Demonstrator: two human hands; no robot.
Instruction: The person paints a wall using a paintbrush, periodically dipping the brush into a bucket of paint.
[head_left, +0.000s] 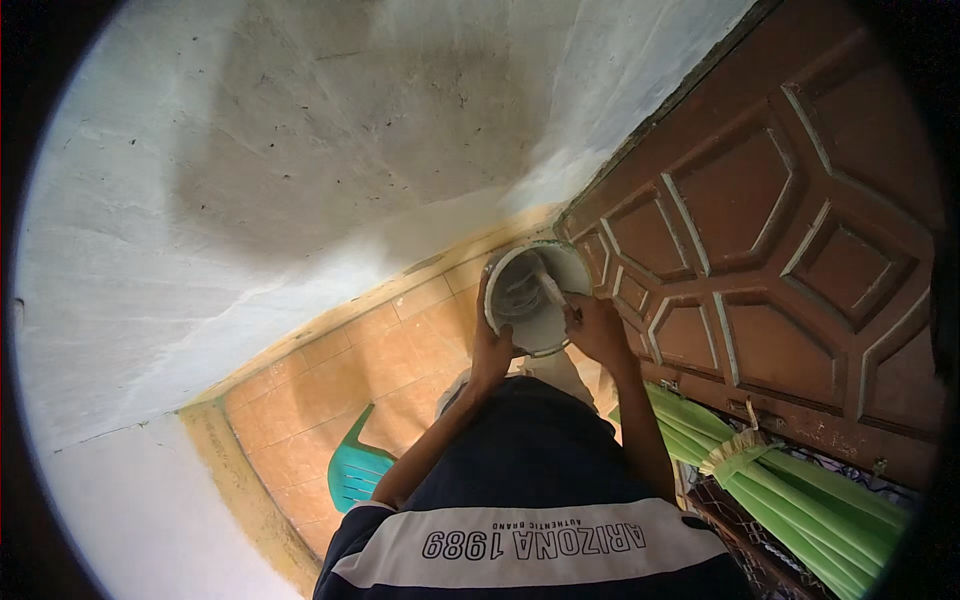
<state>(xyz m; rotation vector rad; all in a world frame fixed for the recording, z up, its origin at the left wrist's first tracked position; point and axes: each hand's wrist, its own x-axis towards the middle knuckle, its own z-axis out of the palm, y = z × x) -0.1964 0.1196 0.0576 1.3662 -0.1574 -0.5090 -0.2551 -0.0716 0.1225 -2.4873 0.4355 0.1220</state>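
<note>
My left hand (494, 346) grips the near left side of a round white bucket (576, 266), its thumb over the rim. The bucket is tilted so that I look into it, and grey-white liquid (517, 294) shows inside. In my right hand (598, 328) is the pale, smeared handle of a tool (552, 288) that slants down into the bucket. The working end of the tool is hard to make out in the liquid, so I cannot tell if it is a brush.
A pale wall (360, 150) with a large shadow rises ahead. To the right stands a brown panelled door (739, 202), with a tied green curtain (750, 457) nearer me. A teal plastic chair (356, 476) stands at left on the orange tiled floor (300, 435).
</note>
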